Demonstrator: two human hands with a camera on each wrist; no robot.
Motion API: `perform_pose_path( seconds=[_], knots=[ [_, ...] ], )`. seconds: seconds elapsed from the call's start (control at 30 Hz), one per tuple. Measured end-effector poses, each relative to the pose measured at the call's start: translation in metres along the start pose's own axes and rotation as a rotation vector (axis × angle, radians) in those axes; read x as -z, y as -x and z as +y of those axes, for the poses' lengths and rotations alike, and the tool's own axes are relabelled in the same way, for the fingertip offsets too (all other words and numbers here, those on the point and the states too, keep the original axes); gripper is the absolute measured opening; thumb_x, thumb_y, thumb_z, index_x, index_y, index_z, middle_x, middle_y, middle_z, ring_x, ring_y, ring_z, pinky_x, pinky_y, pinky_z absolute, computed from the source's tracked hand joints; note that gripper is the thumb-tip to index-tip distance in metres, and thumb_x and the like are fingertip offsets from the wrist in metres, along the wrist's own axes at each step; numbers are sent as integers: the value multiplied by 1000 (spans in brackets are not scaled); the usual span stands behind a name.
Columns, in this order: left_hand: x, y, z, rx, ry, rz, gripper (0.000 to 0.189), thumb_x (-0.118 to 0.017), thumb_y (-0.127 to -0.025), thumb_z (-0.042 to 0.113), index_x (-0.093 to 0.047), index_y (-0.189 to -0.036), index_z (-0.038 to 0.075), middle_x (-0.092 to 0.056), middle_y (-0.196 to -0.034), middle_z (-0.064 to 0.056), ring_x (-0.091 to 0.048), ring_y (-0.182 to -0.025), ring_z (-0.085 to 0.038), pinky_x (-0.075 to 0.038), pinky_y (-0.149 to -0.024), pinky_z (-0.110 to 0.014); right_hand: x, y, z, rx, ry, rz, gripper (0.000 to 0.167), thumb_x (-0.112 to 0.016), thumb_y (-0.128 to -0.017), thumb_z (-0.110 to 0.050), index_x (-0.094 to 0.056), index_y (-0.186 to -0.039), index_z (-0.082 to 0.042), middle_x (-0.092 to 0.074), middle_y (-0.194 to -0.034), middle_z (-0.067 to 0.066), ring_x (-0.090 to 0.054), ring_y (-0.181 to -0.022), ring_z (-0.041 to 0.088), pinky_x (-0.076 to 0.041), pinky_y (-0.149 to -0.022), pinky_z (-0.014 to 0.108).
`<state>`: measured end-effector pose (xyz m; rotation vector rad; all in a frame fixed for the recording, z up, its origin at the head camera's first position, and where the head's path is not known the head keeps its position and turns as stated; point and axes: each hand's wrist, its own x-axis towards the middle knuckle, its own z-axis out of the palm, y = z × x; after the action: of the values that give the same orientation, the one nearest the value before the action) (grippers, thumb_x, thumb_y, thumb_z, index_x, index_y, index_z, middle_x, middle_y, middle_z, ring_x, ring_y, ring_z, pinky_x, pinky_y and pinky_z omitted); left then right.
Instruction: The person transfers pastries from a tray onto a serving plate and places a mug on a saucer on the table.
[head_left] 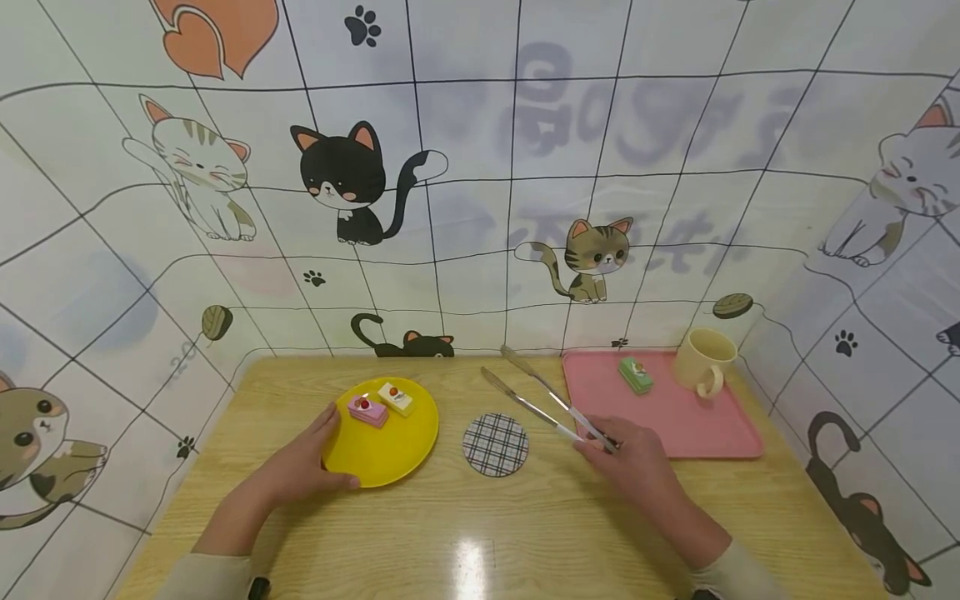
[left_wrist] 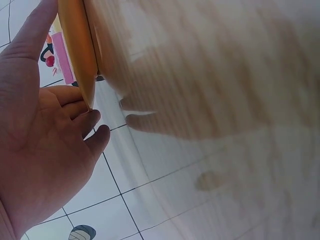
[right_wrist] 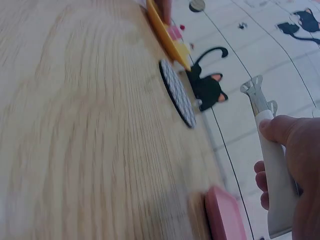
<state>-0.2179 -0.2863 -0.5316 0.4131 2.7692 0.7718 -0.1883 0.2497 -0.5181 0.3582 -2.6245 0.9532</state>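
My left hand (head_left: 303, 458) holds the left side of a round yellow plate (head_left: 405, 458), fingers along its left rim and thumb at the near rim. On the plate lie a pink cake slice (head_left: 367, 411) with a red berry and a cream cake slice (head_left: 395, 399) with an orange topping. The left wrist view catches the plate edge-on, with fingertips right at its rim. My right hand (head_left: 632, 460) grips silver tongs (head_left: 555, 408) by their white handles. The tongs' two arms stand apart with nothing between their tips, angled toward the back and left.
A round checked coaster (head_left: 496, 445) lies between plate and tongs. On the right, a pink tray (head_left: 675, 425) carries a green cake slice (head_left: 635, 375) and a cream mug (head_left: 701, 358). Behind the wooden table (head_left: 420, 533) hangs a cat-patterned backdrop (head_left: 480, 275).
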Motion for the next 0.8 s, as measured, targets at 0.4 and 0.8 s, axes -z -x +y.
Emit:
perform_pose_path(
  seconds=[0.4,0.8],
  knots=[
    [-1,0,-2,2,-5,-1,132,-92,-84,63,-24,-170,-12,-12,-180,-31,-24,-162,-56,-27,-129,-68,49,19,52,-169,108,45,45,-93,-94,-27,-81,-129,-2,-77,-92,-5,-63,-80,13,-51,-63,24],
    [0,1,0,16,5,-5,132,-92,-84,62,-24,-170,-11,-12,-181,-31,-23,-163,-55,-26,-129,-67,76,31,94,-321,206,40,51,-84,-102,-34,-76,-135,2,-74,-90,3,-58,-78,22,-44,-54,27]
  ],
)
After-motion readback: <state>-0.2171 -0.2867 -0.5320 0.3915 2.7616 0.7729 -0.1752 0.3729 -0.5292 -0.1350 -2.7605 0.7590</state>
